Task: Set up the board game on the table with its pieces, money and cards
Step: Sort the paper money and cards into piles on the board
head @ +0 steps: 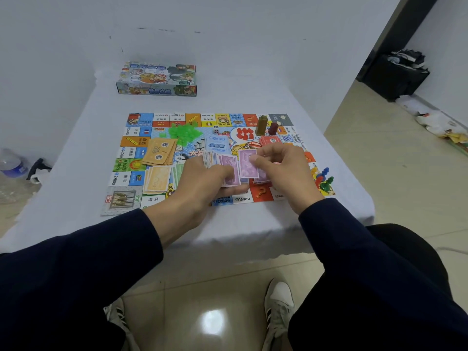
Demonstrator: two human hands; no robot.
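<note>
our left hand [202,181] grips one fanned money stack [222,163] over the board [126,173]; our right hand [281,168] pinches one purple note [247,164]. two dice [216,129], one box [157,79] on the surface [253,97].

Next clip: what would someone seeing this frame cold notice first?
The colourful game board on the white table draws the eye, with both hands over its near edge. The left hand holds a fanned stack of paper money while the right hand pinches a purple note off it. Behind lie a heap of green houses, orange notes at left, and the game box farther back.
</note>
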